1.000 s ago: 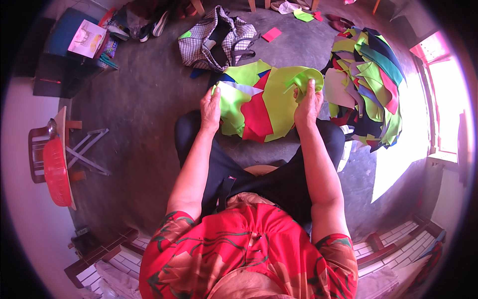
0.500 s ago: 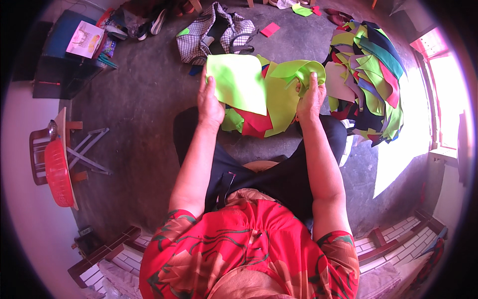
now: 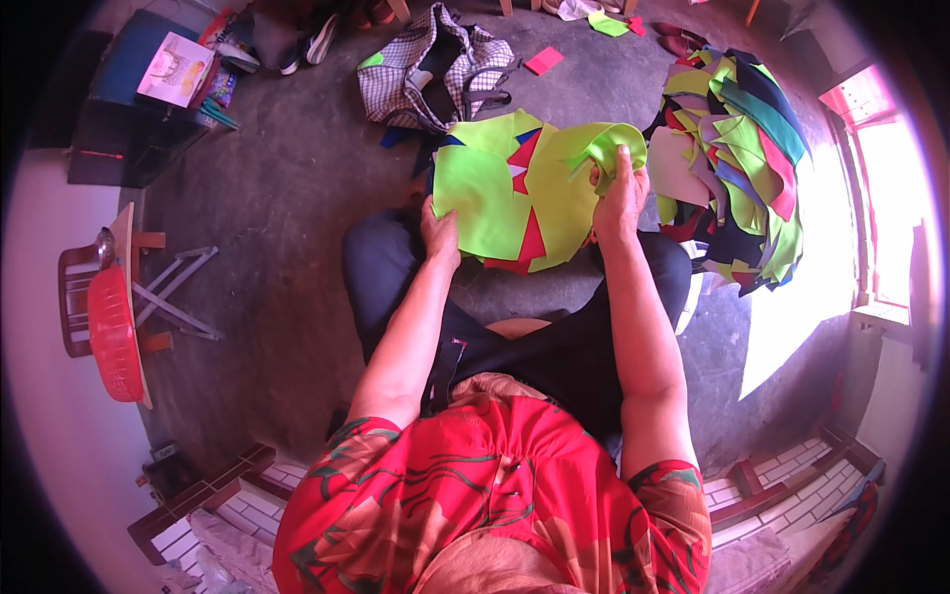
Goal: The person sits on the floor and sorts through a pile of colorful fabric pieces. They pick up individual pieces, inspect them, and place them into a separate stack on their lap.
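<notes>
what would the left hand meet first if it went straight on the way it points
The left hand would first meet the lime-green cloth it holds; beyond that, probably the checked bag, though depth there is unclear.

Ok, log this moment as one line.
left hand: holds lime piece by its left edge | right hand: holds bunched lime cloth | at right: multicoloured cloth pile | ahead: checked bag

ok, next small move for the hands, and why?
Probably ease open the curled lime cloth with the right hand: it bunches around the thumb, while the lime piece at the left hand looks fairly flat.
</notes>
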Available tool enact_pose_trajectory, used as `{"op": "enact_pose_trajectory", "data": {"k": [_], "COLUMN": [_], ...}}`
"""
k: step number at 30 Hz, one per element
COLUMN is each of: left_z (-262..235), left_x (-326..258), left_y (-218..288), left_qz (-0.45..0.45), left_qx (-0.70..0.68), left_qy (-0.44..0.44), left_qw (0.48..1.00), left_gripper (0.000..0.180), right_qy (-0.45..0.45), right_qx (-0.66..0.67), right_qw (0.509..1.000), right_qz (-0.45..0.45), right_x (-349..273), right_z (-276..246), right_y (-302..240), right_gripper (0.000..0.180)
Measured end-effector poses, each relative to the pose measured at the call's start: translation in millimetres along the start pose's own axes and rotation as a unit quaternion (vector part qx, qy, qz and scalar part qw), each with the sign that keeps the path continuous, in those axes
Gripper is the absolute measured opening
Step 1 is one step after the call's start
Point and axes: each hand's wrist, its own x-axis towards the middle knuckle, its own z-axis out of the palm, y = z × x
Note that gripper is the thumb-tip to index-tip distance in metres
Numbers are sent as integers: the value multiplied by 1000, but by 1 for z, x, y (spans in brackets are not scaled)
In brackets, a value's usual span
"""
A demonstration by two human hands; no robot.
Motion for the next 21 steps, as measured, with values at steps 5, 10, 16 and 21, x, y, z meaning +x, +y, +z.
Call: {"op": "enact_pose_trajectory", "data": {"k": [5, 10, 16, 21], "left_z": [3, 0, 16, 29], "left_x": [-3, -10, -30, -46], "left_y": [-1, 6, 29, 35], "left_qz": [85, 307, 456, 456], "left_qx": [143, 358, 323, 272], "left_qy": [62, 103, -14, -103], "left_qw": [984, 876, 829, 841], "left_gripper": [59, 65, 72, 80], "right_qy": [-21, -62, -119, -213], "right_qx": [0, -7, -89, -228], "right_qw": [1000, 998, 987, 944], "right_qz": [16, 23, 59, 104], "right_x": [2, -2, -11, -17], "right_z": [-5, -2, 5, 8], "right_y": [5, 5, 8, 7], "right_gripper": [14, 14, 19, 20]}}
